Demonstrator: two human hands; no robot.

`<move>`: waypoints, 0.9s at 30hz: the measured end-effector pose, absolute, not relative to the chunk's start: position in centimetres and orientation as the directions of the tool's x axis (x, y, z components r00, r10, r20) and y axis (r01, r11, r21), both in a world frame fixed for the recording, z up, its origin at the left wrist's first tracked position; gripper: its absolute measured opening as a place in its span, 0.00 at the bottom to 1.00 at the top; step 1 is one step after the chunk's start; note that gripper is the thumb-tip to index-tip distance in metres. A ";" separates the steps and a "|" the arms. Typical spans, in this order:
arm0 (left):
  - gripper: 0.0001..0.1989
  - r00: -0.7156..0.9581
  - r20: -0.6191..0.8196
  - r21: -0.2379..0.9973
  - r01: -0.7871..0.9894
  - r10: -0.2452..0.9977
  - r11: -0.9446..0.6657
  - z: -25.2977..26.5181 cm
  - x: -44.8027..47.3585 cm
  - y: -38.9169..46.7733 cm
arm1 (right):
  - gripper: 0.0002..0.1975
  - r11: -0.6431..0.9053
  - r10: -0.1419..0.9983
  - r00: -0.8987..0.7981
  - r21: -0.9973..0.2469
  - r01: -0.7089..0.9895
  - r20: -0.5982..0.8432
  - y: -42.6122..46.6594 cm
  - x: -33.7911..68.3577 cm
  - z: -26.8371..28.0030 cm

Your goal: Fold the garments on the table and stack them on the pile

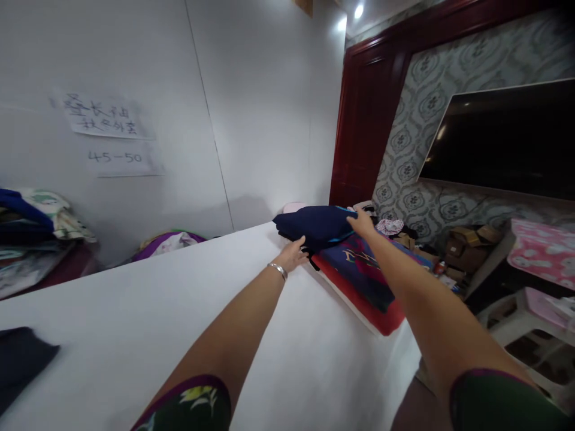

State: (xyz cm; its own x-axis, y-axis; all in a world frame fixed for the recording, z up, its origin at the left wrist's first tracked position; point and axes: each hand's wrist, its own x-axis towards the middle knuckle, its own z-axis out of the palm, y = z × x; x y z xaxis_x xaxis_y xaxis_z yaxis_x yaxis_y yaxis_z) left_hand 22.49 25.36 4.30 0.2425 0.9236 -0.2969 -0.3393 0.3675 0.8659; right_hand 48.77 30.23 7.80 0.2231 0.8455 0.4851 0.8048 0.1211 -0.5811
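I have both arms stretched out across the white tabletop point(135, 299) toward its far right corner. My left hand point(294, 254), a bracelet point(278, 270) on its wrist, lies against the near edge of a folded navy garment point(314, 226), fingers spread on the cloth; I cannot tell whether it pinches the fabric or only presses on it. My right hand point(362, 224) rests on the right end of the same garment, fingers curled over its top, though a true grip is not clear from here. The garment sits on top of a stack point(359, 281) of folded pieces, a dark blue printed one over a red one, lying along the tabletop's right edge. A dark cloth point(22, 362) lies at the near left corner, well apart from my hands. Paper notes point(108, 131) hang on the white wall behind, and a dark screen point(507, 137) hangs on the patterned wall to the right
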 end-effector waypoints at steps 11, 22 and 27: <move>0.32 0.243 -0.291 0.910 -0.230 0.925 0.346 -0.5 20.6 22.7 | 0.28 0.088 0.966 0.046 -0.490 0.867 0.256 29.5 46.6 0.0; 0.27 0.229 -0.385 0.920 0.022 0.894 0.390 -0.7 8.8 9.4 | 0.24 0.230 0.925 -0.063 -0.419 0.878 0.374 26.5 43.7 2.8; 0.22 0.077 -0.415 0.910 0.032 0.907 0.413 -0.3 4.0 4.1 | 0.29 0.372 0.919 -0.307 -0.289 0.882 0.249 23.7 39.6 2.7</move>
State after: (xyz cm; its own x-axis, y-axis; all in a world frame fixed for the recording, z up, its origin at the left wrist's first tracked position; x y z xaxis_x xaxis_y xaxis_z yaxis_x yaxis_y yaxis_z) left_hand 3.95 4.05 -0.25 0.0771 0.9067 -0.4146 0.0317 0.4134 0.9100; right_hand 39.62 23.71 2.69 -0.3065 0.9188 0.2486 0.8820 0.3724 -0.2889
